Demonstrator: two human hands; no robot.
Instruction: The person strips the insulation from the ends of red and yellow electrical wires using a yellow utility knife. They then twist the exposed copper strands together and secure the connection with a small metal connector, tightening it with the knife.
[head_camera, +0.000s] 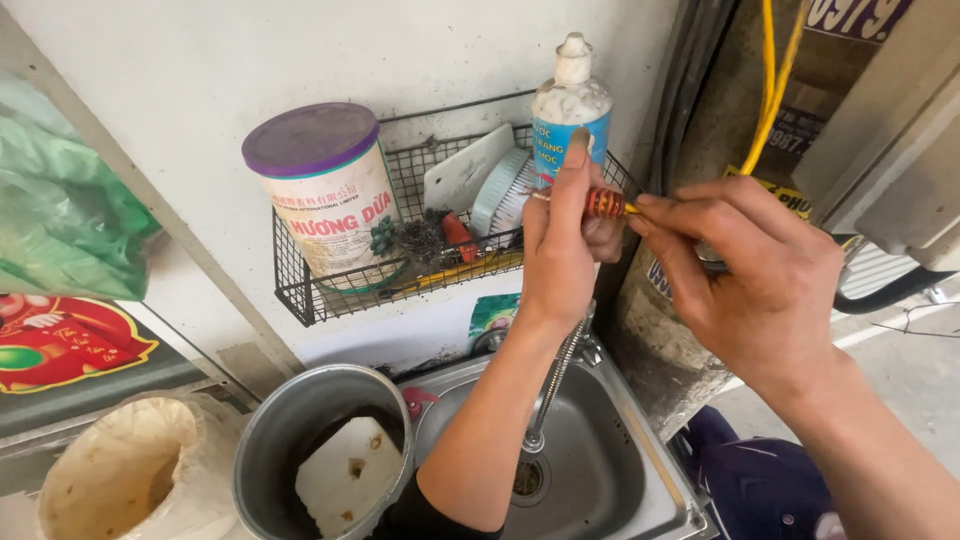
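Head view, item one: small red-handled tool (604, 203), long axis level, which we pinch at both ends, left hand (560, 245) closed on its left end, right hand (760, 270) fingertips closed on the yellow tip, above the sink (640, 470), before the wire rack (300, 290).
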